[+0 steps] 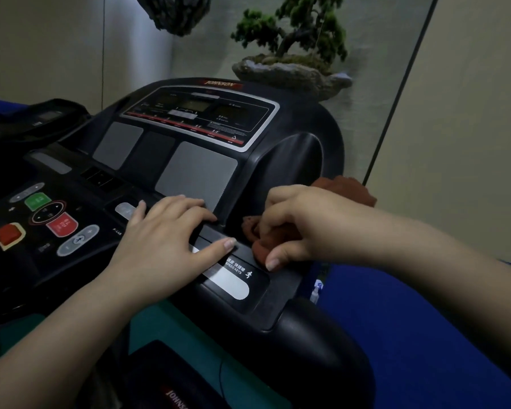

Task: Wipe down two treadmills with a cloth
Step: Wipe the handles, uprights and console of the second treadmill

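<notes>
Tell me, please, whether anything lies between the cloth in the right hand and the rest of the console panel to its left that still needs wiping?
Yes: the left hand rests flat on the console, fingers spread over the speed-key strip, directly left of the reddish cloth that the right hand grips. Nothing else visibly blocks it.

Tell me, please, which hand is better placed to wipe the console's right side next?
The right hand: it already grips the cloth there, while the left hand rests flat on the console.
</notes>
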### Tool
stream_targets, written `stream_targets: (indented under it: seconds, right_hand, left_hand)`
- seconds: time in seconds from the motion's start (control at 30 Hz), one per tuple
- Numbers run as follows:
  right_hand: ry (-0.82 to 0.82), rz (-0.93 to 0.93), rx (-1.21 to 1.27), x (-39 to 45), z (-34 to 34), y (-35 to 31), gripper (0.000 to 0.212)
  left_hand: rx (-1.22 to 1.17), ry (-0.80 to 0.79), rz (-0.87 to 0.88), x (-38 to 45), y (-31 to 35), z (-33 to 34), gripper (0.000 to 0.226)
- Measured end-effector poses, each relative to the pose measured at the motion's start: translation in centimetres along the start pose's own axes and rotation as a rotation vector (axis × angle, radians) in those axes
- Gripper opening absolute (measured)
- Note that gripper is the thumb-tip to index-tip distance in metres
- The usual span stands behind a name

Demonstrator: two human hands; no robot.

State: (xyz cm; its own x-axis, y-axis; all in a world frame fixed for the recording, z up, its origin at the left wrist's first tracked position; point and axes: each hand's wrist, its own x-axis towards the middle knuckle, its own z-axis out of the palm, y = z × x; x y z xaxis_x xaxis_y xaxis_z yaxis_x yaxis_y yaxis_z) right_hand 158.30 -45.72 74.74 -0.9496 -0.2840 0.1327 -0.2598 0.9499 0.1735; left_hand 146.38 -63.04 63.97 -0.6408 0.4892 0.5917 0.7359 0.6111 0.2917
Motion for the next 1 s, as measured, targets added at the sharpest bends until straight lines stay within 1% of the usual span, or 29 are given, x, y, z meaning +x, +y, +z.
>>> stream_targets:
  seconds: [0.1, 0.2, 0.27, 0.37, 0.43, 0.57, 0.67, 0.73, 0.8, 0.93, 1.0]
  right_hand:
    - [0.153, -0.015, 0.032, -1.4, 1.0, 0.5, 0.031]
    - [0.311, 0.013, 0.028, -2.8, 2.0, 0.6, 0.03]
    - [0.386, 0.053, 0.039, -3.9, 2.7, 0.4, 0.028]
    - [0.473, 0.148, 0.082, -5.4, 3.5, 0.1, 0.026]
    - [0.541, 0.249, 0.145, -6.3, 4.0, 0.0, 0.026]
    - [0.7, 0.399, 0.308, -8.2, 5.2, -0.1, 0.025]
    - [0.709, 0.465, 0.429, -10.2, 6.1, -0.2, 0.024]
    - [0.679, 0.506, 0.458, -11.8, 6.8, -0.3, 0.022]
    - [0.657, 0.546, 0.471, -13.6, 7.4, -0.6, 0.02]
    - [0.648, 0.636, 0.49, -17.9, 9.0, -1.8, 0.017]
    - [0.64, 0.695, 0.491, -20.3, 10.0, -2.6, 0.019]
  left_hand:
    - [0.008, -0.006, -0.002, 0.0, 0.1, -0.1, 0.08]
    - [-0.001, -0.005, -0.006, -0.2, 0.4, -0.2, 0.079]
    - [-0.005, -0.013, -0.006, -0.3, 0.4, -0.3, 0.079]
    - [-0.01, -0.063, -0.005, -0.5, 0.6, -0.6, 0.079]
    - [-0.004, -0.095, -0.015, -0.7, 1.0, -0.9, 0.076]
    - [0.036, -0.066, 0.011, -2.4, 2.4, -1.0, 0.059]
    - [0.06, -0.004, 0.046, -4.1, 3.9, -1.1, 0.053]
    - [0.074, 0.045, 0.068, -5.4, 5.0, -1.3, 0.053]
    - [0.102, 0.059, 0.085, -6.8, 6.1, -1.5, 0.052]
    - [0.172, 0.004, 0.099, -10.0, 8.4, -2.0, 0.056]
    - [0.203, -0.043, 0.106, -11.8, 9.9, -2.3, 0.06]
